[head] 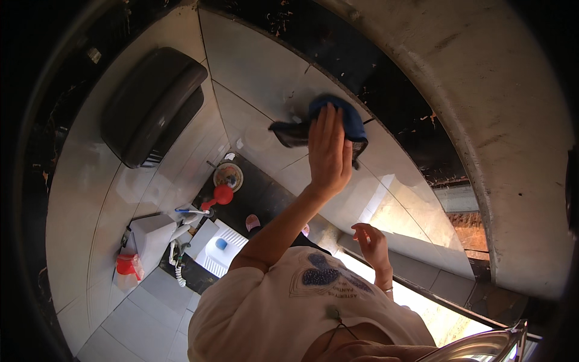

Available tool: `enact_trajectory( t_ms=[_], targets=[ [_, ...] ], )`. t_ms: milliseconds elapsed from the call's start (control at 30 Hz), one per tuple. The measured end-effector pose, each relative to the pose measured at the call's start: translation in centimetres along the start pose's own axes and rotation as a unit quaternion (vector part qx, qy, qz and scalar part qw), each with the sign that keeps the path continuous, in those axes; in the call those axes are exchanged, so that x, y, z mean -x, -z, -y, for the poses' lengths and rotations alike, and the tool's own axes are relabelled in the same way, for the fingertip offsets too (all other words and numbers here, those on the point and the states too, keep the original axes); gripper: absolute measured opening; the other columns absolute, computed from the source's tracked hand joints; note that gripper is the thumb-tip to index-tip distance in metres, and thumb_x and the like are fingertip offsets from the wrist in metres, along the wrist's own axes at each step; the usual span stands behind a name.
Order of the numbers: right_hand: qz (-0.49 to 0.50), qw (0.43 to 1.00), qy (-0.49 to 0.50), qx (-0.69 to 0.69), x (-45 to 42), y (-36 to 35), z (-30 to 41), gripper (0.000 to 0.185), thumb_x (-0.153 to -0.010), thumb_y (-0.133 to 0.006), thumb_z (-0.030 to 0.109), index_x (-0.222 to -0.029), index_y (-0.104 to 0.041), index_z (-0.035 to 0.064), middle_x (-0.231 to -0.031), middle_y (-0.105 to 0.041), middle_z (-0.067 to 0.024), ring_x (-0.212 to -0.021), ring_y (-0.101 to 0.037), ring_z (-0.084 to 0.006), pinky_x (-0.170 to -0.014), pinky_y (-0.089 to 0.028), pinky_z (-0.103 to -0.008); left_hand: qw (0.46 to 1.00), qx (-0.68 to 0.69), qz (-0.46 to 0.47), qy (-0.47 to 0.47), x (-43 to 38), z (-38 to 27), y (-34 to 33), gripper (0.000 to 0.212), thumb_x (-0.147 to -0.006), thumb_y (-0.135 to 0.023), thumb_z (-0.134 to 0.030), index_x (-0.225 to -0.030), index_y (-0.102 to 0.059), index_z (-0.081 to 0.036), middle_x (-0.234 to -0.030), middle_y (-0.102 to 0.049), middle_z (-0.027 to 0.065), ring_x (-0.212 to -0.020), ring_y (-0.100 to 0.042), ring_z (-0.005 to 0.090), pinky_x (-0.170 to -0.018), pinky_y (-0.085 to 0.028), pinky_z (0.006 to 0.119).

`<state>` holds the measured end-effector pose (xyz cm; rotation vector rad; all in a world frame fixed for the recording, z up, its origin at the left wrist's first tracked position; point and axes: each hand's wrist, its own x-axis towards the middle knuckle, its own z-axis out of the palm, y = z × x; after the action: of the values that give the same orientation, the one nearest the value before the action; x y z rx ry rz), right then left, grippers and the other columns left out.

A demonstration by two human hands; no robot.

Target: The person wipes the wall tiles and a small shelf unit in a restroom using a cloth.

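My left hand [329, 151] lies flat, back toward the camera and fingers extended, pressing a blue and dark cloth [353, 118] on the light tiled wall [253, 59]. The cloth is bunched beneath the fingers, and its dark ends stick out on both sides of the hand. Its edges are slightly blurred. Lower right, my right hand [373, 244] is raised beside my body near the wall, with loosely bent fingers and nothing visible in it.
A dark wall-mounted box [154, 108] is at upper left. Below are a squat toilet [224, 249], a red long-handled scoop [223, 194], a round container [230, 174], a white cistern [151, 233], a coiled white hose [179, 275] and a red-and-white packet [130, 268]. A metal-edged threshold [434, 296] runs at lower right.
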<state>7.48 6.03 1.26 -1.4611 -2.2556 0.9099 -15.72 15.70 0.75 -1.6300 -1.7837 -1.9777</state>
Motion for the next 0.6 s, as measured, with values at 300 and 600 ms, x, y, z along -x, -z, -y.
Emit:
enact_trajectory(
  t_ms=[300,600],
  targets=[
    [-0.206,0.975,0.079,0.003,-1.2,6.8,0.5,0.014,-0.093,-0.051,0.003,-0.096,-0.064,-0.0017,-0.067,-0.062,-0.0058,-0.060,-0.059,-0.0117,-0.056,-0.045,-0.0247,0.999,-0.035,-0.034,0.011,-1.9,0.3,1.6,0.049,-0.091,-0.042,-0.012,-0.136,-0.035,0.007,-0.141,-0.034,0.0275,-0.128,-0.035,0.0436,-0.105,-0.030,0.048],
    [-0.358,0.921,0.155,-0.009,-2.3,12.0,1.2,0.026,-0.099,-0.043,0.016,-0.101,-0.060,-0.0034,-0.057,-0.061,-0.0061,-0.048,-0.055,-0.0095,-0.048,-0.047,-0.0213,0.989,-0.077,-0.106,0.062,-6.0,1.5,3.8,0.045,-0.091,-0.047,-0.010,-0.134,-0.042,0.002,-0.119,-0.045,0.0194,-0.107,-0.050,0.0370,-0.096,-0.041,0.040]
  ],
)
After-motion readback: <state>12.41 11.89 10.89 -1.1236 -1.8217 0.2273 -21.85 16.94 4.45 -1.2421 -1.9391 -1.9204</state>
